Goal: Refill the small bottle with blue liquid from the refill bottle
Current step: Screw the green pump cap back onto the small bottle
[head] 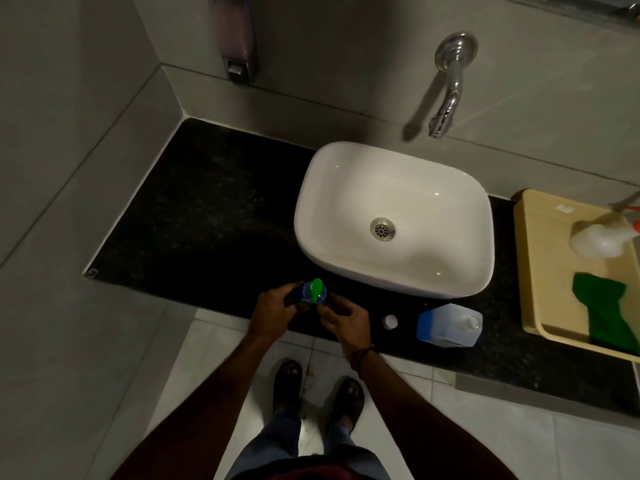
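The small bottle (313,292) is blue with a green pump top and stands at the front edge of the black counter (207,216). My left hand (272,313) wraps its left side. The fingers of my right hand (343,320) touch its right side near the base of the pump. The refill bottle (448,325), translucent with blue liquid, stands open on the counter to the right. Its white cap (390,321) lies between it and my right hand.
A white basin (394,216) sits on the counter behind the bottles, under a chrome wall tap (446,98). A beige tray (540,271) at the right holds a green cloth (604,310) and a white spray bottle (599,239). A soap dispenser (239,39) hangs on the wall.
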A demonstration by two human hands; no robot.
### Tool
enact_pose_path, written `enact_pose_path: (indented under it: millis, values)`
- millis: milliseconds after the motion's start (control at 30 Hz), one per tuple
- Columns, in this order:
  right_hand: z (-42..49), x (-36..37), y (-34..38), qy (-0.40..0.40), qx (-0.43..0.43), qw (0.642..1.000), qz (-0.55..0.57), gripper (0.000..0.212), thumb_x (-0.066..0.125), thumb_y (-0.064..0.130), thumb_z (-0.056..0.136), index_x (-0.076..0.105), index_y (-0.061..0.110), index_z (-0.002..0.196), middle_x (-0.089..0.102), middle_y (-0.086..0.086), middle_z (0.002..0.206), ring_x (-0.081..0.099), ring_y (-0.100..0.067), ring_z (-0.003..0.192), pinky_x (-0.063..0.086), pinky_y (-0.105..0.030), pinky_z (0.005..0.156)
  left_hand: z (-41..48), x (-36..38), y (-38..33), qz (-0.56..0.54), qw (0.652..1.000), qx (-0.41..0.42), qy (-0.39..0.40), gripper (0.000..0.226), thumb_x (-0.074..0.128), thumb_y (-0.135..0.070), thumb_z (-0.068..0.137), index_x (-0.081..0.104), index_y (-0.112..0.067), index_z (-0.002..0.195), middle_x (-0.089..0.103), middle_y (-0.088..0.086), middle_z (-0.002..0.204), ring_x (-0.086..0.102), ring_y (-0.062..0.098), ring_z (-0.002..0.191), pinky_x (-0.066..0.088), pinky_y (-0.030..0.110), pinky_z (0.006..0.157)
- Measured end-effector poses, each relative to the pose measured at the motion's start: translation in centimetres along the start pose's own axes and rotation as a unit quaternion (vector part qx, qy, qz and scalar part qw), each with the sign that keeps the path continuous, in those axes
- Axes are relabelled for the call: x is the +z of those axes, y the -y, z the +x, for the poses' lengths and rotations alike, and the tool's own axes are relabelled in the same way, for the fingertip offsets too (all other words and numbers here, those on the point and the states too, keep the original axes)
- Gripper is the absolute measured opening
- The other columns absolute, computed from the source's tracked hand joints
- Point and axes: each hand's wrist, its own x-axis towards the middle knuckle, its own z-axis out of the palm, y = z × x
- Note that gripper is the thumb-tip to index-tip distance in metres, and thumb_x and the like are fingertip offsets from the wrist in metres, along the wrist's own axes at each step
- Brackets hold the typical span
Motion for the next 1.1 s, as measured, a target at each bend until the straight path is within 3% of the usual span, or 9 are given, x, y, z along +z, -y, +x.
enact_pose_path:
  millis: [67,167,367,533,667,833,1100]
  values:
    - [0.4,1.8,-0.3,-0.003,-0.001,1.0,0.002,0.037,0.078,0.002,0.082,0.07,0.006,0.118,0.074,-0.015,0.108,0.071,-0.028,0.096,0.06,-0.041,0.083,0.5,-1.4,0.7,-0.01,1.0,-0.014,-0.012,0.051,0.086,-0.014,0.076,0.069,-0.016,0.125,0.075,-0.004,0.107,0.068,-0.004,0.092,0.052,0.01,0.081]
    - [1.5,5.1,-0.4,-0.006,0.019,0.999,0.046,0.038,0.078,0.0,0.082,0.069,0.003,0.119,0.072,-0.018,0.112,0.069,-0.031,0.096,0.055,-0.049,0.09,1.8,-3.7,1.7,-0.02,0.999,-0.024,-0.03,0.049,0.086,-0.015,0.077,0.07,-0.017,0.123,0.075,-0.005,0.106,0.066,-0.012,0.088,0.049,0.004,0.076]
    - [4.0,11.1,0.9,-0.002,0.072,0.979,0.192,0.044,0.067,-0.009,0.087,0.059,0.0,0.13,0.067,-0.016,0.115,0.068,-0.02,0.089,0.057,-0.03,0.08,5.2,-7.5,2.3,-0.017,0.998,-0.016,-0.052,0.047,0.081,-0.011,0.081,0.069,-0.016,0.125,0.073,-0.002,0.109,0.068,0.008,0.097,0.048,0.004,0.076]
    - [6.0,13.5,2.0,-0.003,0.074,0.972,0.223,0.043,0.063,-0.006,0.091,0.057,0.001,0.133,0.065,-0.016,0.12,0.065,-0.022,0.099,0.052,-0.033,0.089,8.4,-8.9,2.0,-0.034,0.998,-0.01,-0.052,0.046,0.081,-0.011,0.081,0.068,-0.019,0.125,0.073,-0.002,0.107,0.068,0.008,0.097,0.05,0.008,0.08]
    - [7.2,14.2,2.4,-0.01,0.068,0.968,0.241,0.041,0.06,-0.005,0.094,0.056,0.003,0.134,0.063,-0.013,0.123,0.06,-0.023,0.107,0.049,-0.034,0.095,10.1,-8.7,1.8,-0.053,0.997,-0.013,-0.059,0.049,0.082,-0.009,0.079,0.067,-0.019,0.125,0.072,-0.004,0.107,0.066,0.0,0.093,0.048,0.005,0.08]
    - [8.2,14.8,2.6,-0.031,0.063,0.962,0.264,0.034,0.061,-0.005,0.094,0.061,0.005,0.126,0.064,-0.012,0.117,0.062,-0.021,0.1,0.05,-0.035,0.094,11.2,-8.3,2.0,-0.064,0.996,-0.007,-0.063,0.054,0.08,0.0,0.078,0.064,-0.013,0.128,0.07,-0.001,0.107,0.063,-0.018,0.086,0.047,0.003,0.077]
    - [8.5,15.1,3.0,-0.06,0.057,0.949,0.304,0.041,0.063,-0.005,0.092,0.058,0.0,0.132,0.065,-0.015,0.123,0.065,-0.019,0.098,0.056,-0.028,0.079,12.1,-7.9,1.9,-0.074,0.995,0.001,-0.063,0.051,0.079,-0.004,0.08,0.066,-0.018,0.127,0.07,-0.011,0.106,0.063,-0.018,0.091,0.046,0.002,0.079]
